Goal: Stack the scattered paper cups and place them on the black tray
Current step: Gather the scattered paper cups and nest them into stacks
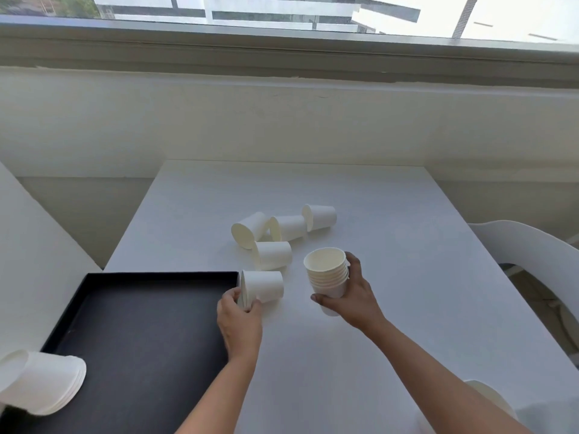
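picking up a fallen cup to add to the stack
the left hand (239, 321) pinches the rim of a cup (266, 286) lying on its side toward the bench's (407, 245) left edge, just beside the black tray (141, 339). the right hand (351, 296) is wrapped round an upright stack (327, 274). best to turn the cup mouth-up, centre its base over the stack's open mouth and press straight down. four more cups (272, 255) lie mid-bench.

Bright window (282, 14) daylight, soft shadows, bowed edges.
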A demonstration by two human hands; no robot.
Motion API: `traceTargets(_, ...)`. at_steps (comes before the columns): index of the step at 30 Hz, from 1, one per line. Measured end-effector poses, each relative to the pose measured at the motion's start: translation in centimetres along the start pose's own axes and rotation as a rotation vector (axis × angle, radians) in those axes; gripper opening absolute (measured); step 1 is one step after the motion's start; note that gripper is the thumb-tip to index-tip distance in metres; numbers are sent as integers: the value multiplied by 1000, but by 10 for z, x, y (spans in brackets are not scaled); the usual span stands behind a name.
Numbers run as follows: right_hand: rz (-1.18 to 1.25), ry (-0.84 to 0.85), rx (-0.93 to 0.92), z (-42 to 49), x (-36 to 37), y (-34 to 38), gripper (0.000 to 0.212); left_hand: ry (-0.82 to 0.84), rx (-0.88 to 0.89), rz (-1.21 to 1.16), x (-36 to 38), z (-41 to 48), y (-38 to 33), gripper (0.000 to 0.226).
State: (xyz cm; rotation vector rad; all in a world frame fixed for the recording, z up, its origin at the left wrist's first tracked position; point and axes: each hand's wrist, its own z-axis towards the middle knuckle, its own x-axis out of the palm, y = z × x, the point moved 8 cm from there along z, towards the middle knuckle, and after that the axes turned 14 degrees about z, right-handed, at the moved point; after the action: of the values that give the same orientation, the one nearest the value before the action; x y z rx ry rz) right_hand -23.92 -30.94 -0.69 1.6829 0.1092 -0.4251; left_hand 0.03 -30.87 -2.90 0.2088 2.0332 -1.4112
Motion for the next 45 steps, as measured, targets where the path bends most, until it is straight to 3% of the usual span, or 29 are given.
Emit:
traceTargets(5, 129, -56, 35, 1, -5, -3, 95, 50, 12, 76, 3, 4, 1, 9)
traceTargets(10, 210, -79, 48, -2, -8, -3, 94, -16, 116, 231, -3, -4, -3, 13)
traceTargets(14, 273, -114, 43, -4, -11, 0, 96, -91, 397, 397, -8, -16, -24, 15)
traceTargets(17, 312, -152, 28, -5, -14, 3, 104, -41, 670, 550, 0, -27, -44, 17)
traceTargets(20, 420, -208, -9, -4, -17, 10, 102, 10, 979, 672, 10, -45, -64, 5)
traceTargets(22, 526, -223, -16, -3, -14, 13, 98, 24, 1097, 677, 16, -54, -68, 12)
traceTargets(25, 622, -200, 8, -4, -2, 10, 91, 123, 1032, 585, 26, -52, -64, 10)
traceTargets(30, 644, -186, 51, -14, 19, -5, 83, 200, 834, 467, 38, -42, -42, 35)
traceTargets(37, 687, -229, 82, -16, 25, -12, 84, 224, 797, 394, 42, -39, -27, 66)
traceTargets(41, 656, -183, 95, -21, 38, -14, 78, 354, 666, 316, 51, -37, -14, 85)
traceTargets(45, 624, -168, 93, -27, 45, -17, 74, 388, 620, 304, 55, -35, -10, 84)
